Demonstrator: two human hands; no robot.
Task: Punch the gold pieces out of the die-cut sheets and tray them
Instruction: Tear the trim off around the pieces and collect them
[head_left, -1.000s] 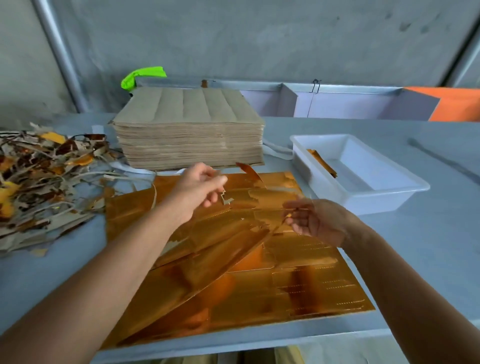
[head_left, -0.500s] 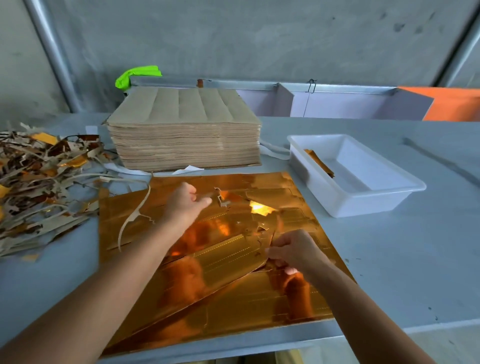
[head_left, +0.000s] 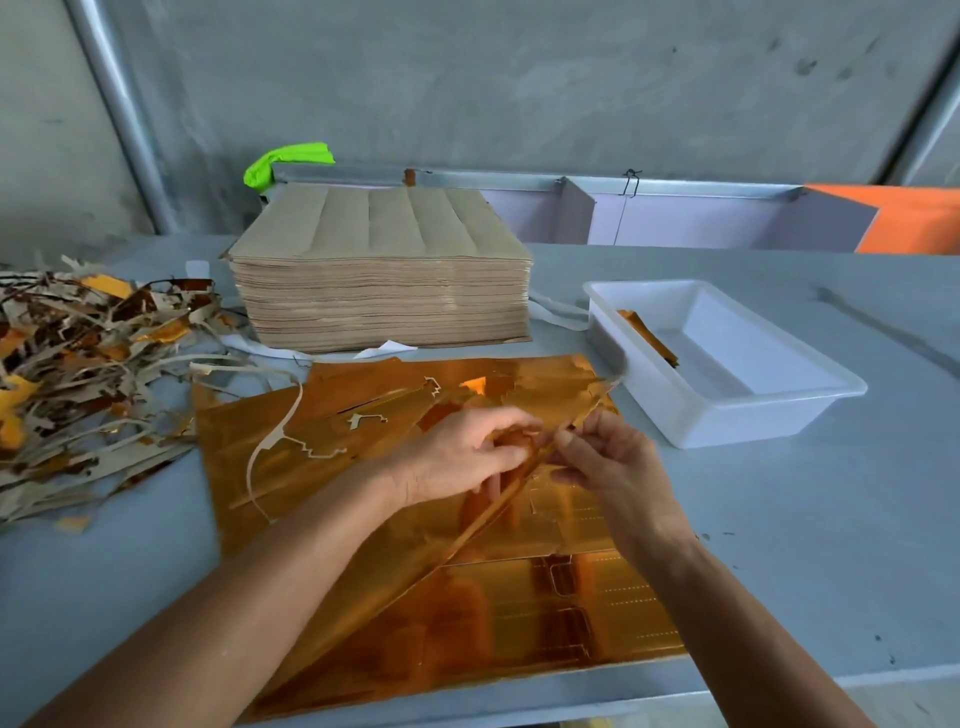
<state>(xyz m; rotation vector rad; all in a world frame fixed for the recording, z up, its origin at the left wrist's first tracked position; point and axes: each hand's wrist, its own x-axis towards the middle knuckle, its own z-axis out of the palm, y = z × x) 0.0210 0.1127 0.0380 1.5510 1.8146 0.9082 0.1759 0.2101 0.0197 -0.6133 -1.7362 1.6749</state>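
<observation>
Gold die-cut sheets (head_left: 519, 623) lie stacked on the table in front of me. A long gold piece (head_left: 441, 551) is lifted off the stack at a slant, its far end rising toward the tray. My left hand (head_left: 462, 457) grips this piece from the left, fingers curled over its edge. My right hand (head_left: 608, 457) pinches the same piece from the right, close to the left hand. A white tray (head_left: 753, 415) stands at the right with a few gold pieces (head_left: 647, 335) leaning against its near-left wall.
A tall stack of brown-backed sheets (head_left: 379, 270) stands behind the gold sheets. A heap of offcut scrap (head_left: 78, 374) covers the table's left side, and a thin waste strip (head_left: 270, 447) lies on the gold sheet. The table's front edge runs just below the sheets.
My left hand has moved right from the sheet's middle to meet the right hand. Both now hold the gold piece, whose right edge has been raised off the stack.
</observation>
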